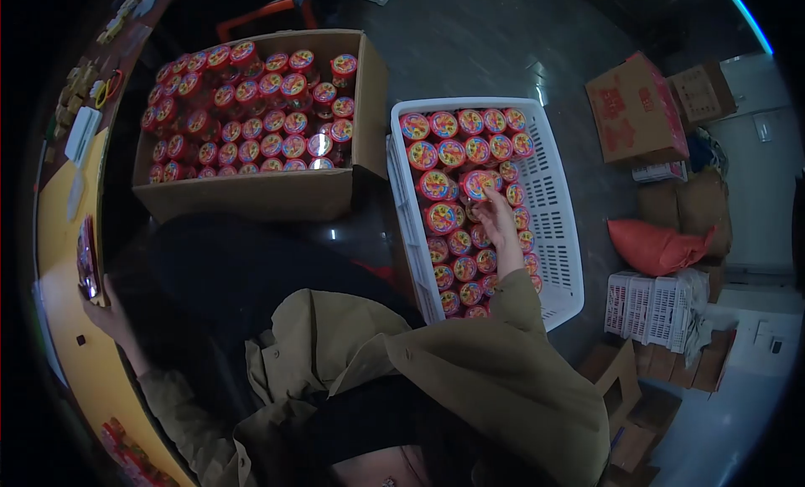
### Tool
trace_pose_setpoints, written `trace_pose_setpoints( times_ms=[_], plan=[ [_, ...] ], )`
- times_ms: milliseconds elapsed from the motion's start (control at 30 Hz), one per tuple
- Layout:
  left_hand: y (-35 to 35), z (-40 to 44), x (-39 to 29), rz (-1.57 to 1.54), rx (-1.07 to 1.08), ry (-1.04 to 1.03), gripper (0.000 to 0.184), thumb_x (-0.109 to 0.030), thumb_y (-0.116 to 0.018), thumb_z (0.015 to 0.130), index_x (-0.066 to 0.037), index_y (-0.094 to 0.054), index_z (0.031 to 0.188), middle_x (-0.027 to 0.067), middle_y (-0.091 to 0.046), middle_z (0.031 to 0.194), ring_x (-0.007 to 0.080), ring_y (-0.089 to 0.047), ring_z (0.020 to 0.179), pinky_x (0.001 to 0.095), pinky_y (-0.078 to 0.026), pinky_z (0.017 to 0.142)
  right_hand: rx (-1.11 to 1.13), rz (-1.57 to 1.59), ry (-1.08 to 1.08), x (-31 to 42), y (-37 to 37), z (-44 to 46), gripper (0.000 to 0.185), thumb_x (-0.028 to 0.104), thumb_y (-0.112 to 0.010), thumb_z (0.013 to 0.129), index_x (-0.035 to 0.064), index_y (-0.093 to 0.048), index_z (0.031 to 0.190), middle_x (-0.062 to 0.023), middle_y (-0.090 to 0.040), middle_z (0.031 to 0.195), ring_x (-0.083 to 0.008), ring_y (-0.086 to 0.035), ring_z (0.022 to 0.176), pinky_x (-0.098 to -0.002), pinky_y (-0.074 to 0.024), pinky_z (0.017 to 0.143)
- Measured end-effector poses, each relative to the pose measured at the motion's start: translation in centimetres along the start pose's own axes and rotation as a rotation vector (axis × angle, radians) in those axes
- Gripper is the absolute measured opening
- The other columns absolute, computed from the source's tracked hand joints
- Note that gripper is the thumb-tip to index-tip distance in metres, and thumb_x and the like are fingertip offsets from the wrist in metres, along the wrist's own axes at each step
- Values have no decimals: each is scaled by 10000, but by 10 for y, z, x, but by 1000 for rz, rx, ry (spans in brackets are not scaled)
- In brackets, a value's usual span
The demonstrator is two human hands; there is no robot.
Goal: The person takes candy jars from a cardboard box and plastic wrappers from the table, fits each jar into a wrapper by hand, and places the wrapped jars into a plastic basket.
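Note:
With its fingers on the rim of a round-lidded jar (pixel 478 183), my right hand (pixel 501 227) is closed over the white plastic crate (pixel 570 269). This jar sits higher than its neighbours, and its lid is red with a colourful printed label. Several similar jars stand in rows in the crate. On the far left, my left hand (pixel 111 318) grips the near end of a shiny red container (pixel 86 254) at the edge of the yellow table (pixel 75 336). Its fingers are partly hidden, and the container's exact kind is unclear.
An open cardboard box (pixel 251 194) full of similar jars stands left of the crate. Yellow-handled scissors (pixel 102 93) lie on the table's far part. Cartons (pixel 633 110), a red sack (pixel 658 246) and stacked white baskets (pixel 650 309) stand at the right.

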State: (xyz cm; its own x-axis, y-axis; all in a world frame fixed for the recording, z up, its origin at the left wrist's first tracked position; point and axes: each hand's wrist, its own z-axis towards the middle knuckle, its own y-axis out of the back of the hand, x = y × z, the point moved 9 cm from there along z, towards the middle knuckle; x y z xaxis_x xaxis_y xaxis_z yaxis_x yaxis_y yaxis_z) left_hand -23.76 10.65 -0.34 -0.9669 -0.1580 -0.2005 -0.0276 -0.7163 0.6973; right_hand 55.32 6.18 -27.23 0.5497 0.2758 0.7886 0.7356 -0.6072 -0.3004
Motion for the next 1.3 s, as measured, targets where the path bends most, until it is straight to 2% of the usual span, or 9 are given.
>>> trace_pose_setpoints(
  times_ms=[200,400,500,600,733,867,1033,1167,1300],
  plan=[
    [-53,4,103,194,263,12,628,-416,-583,847,-96,-373,1345,277,-413,1286,403,-419,1185,431,-366,966,109,105,-84,-20,-27,23,344,169,-665,814,33,-544,1105,-76,-579,1071,-202,-570,994,-376,-475,908],
    [-53,-2,79,353,281,84,515,-423,-558,852,-187,-440,1295,128,-380,1370,342,-424,1200,398,-401,939,172,-39,-145,-38,-5,34,364,178,-643,838,-7,-526,1128,-98,-571,1114,-196,-530,1071,-370,-427,987],
    [-38,9,88,399,147,214,373,-487,-596,797,-209,-634,1043,147,-598,927,317,-585,871,436,-469,731,291,8,-194,-63,20,62,415,317,-609,858,-9,-527,1102,-109,-573,1089,-218,-511,1086,-383,-365,1031],
    [-16,36,90,338,-1,236,324,-440,-594,810,-147,-683,917,147,-582,878,310,-575,841,425,-464,727,-29,-311,-246,-40,19,38,545,307,-580,876,59,-406,1329,-112,-410,1329,-215,-441,1192,-296,-391,959],
    [-36,65,124,392,100,303,477,-411,-689,743,21,-646,943,164,-608,926,263,-599,845,355,-476,737,-260,-825,433,44,-43,-8,634,392,-643,826,-40,-426,1235,-159,-526,1160,-218,-528,1002,-328,-442,851],
    [-78,64,174,-259,439,664,380,-279,-772,673,30,-650,858,55,-611,684,129,-572,604,266,-446,545,-509,-730,715,89,-83,-53,490,323,-601,871,-46,-444,1153,-185,-516,1125,-224,-530,1018,-330,-451,862],
    [-71,69,166,-182,569,745,290,-235,-770,669,14,-659,768,77,-597,613,142,-567,551,272,-438,517,-270,-578,912,81,-194,-59,338,237,-595,884,-17,-511,1091,-111,-547,1044,-175,-525,940,-283,-442,806],
    [-54,78,167,-10,396,542,342,-303,-762,684,11,-647,751,87,-595,585,155,-566,513,281,-439,503,194,-515,744,16,-349,-48,215,157,-570,893,24,-527,1056,-42,-551,985,-110,-512,895,-240,-441,740],
    [-60,60,194,-200,494,683,458,-430,-584,839,21,-668,833,81,-588,580,125,-585,569,262,-454,528,708,-531,573,-80,-502,-41,194,61,-648,816,29,-556,984,-21,-571,886,-87,-540,794,-220,-453,673]
  ],
)
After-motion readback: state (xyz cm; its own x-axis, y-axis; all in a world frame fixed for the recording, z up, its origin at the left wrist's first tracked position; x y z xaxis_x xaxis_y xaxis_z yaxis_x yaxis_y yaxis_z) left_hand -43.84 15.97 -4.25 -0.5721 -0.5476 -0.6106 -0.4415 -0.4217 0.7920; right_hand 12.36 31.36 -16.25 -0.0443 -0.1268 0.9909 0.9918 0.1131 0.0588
